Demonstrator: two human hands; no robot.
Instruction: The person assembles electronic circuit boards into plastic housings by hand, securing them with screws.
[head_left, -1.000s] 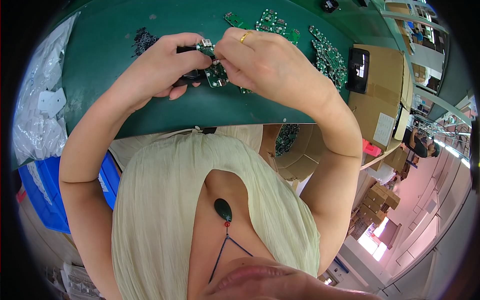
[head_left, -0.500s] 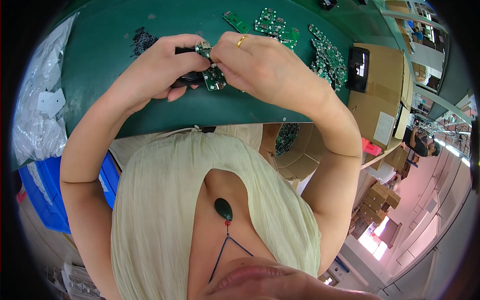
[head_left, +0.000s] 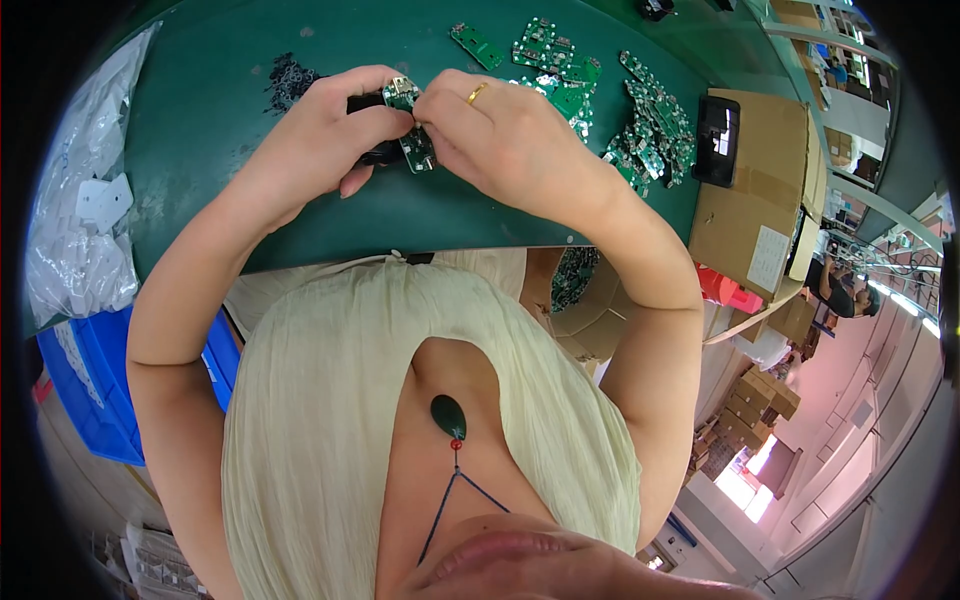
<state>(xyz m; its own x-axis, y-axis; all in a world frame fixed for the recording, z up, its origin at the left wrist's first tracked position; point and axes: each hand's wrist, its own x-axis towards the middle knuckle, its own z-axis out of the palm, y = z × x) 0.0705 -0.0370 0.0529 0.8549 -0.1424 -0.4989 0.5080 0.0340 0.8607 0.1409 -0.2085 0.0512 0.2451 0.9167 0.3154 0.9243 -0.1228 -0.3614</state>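
Over the green work table (head_left: 220, 130), my left hand (head_left: 335, 130) grips a small green circuit board (head_left: 415, 142), its thumb pressing on the board's face. A black part (head_left: 376, 152), whose kind I cannot make out, lies under the thumb in the same hand. My right hand (head_left: 495, 130), with a gold ring (head_left: 478, 92), is closed in a pinch at the board's right edge. What its fingertips hold, if anything, is hidden behind them. To the left lies a small heap of black pieces (head_left: 290, 82).
Several loose circuit boards (head_left: 655, 120) lie in piles at the back right. A black phone-like device (head_left: 717, 138) leans by a cardboard box (head_left: 752, 190). Clear plastic bags (head_left: 75, 220) cover the left edge. Below the table sit a blue bin (head_left: 95, 390) and an open carton (head_left: 597, 315).
The circuit board has tilted and shifted slightly left and up. My right hand has turned a little and its forearm has swung inward, uncovering more of the board pile.
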